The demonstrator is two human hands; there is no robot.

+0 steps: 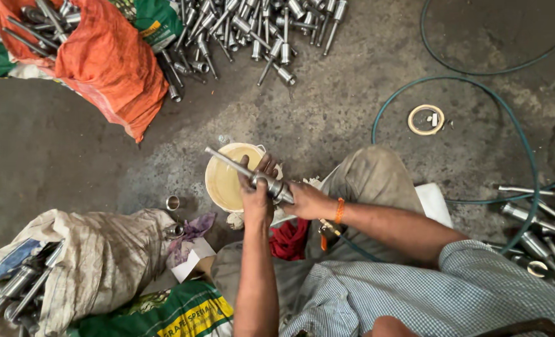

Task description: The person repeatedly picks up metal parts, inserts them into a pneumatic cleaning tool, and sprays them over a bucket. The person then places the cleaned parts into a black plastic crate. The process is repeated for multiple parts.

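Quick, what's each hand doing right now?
Left hand: closed around the metal rod part.
Right hand: closed on the same part's thick end.

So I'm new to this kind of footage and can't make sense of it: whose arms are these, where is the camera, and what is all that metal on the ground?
The camera sits on a person's head and looks straight down, so the two bare arms are that person's own. They sit on a grey concrete floor. Both hands grip one metal rod part: the left hand around its thick middle, the right hand at its lower end. Under it stands a cream bucket. More such parts lie in a pile ahead, in an orange sack, in a pale sack and on the right. A green hose loops across the floor.
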